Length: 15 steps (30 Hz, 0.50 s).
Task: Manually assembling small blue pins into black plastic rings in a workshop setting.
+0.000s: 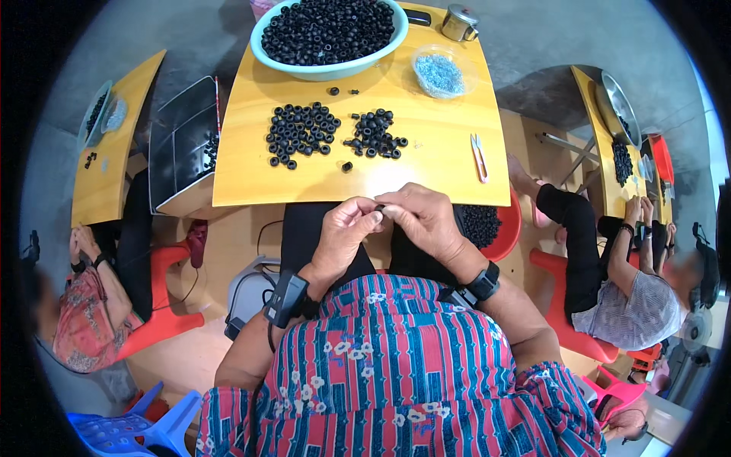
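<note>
Just in front of the table's near edge, my left hand (347, 231) and my right hand (423, 218) meet, fingertips together. Pinched between them is a small black ring-shaped part (380, 208), mostly covered by the fingers. On the yellow table (449, 133) beyond lie two loose groups of black ring-shaped parts, a left pile (303, 131) and a right pile (375, 134). One single black part (347, 167) sits apart, nearer to me. Clear bluish small pieces (439, 75) fill a plastic tub behind on the right.
A pale green basin (327, 72) heaped with black parts stands at the table's back. Thread snips (479, 158) lie at the right, a metal cup (460, 23) behind. Below the right edge is a red basin (512, 228) with black parts. People work at side tables (114, 145).
</note>
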### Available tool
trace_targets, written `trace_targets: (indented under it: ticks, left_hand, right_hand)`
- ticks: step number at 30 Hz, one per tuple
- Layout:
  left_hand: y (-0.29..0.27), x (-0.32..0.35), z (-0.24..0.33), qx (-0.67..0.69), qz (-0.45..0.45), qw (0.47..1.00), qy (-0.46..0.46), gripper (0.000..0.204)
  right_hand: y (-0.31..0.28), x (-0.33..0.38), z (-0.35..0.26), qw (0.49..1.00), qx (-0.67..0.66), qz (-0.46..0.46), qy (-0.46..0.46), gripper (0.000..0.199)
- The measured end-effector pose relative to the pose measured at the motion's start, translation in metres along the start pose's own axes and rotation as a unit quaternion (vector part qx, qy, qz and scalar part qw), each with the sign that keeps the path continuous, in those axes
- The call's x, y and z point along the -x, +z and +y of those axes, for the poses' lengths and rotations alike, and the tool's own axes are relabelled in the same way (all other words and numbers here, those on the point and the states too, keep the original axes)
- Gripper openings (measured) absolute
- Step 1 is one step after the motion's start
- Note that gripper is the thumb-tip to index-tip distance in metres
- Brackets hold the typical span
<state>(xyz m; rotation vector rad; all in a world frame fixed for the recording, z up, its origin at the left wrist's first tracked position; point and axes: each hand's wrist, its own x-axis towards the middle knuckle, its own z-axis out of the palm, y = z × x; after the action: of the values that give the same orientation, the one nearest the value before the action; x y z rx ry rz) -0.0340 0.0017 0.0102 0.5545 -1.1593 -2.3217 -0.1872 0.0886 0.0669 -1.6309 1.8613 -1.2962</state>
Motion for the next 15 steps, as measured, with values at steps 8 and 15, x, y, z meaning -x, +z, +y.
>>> trace_targets:
  ticks: [8, 15]
  left_hand:
    - [-0.021, 0.004, -0.004, -0.141, 0.016, 0.990, -0.013, 0.010]
    - [-0.020, 0.001, -0.008, -0.171, -0.032, 0.985, 0.011, 0.008]
  right_hand:
    - [-0.027, -0.031, 0.067, 0.971, 0.175, 0.145, 0.072, 0.012]
    - [-0.028, -0.041, 0.083, 0.966, 0.215, 0.129, 0.061, 0.011]
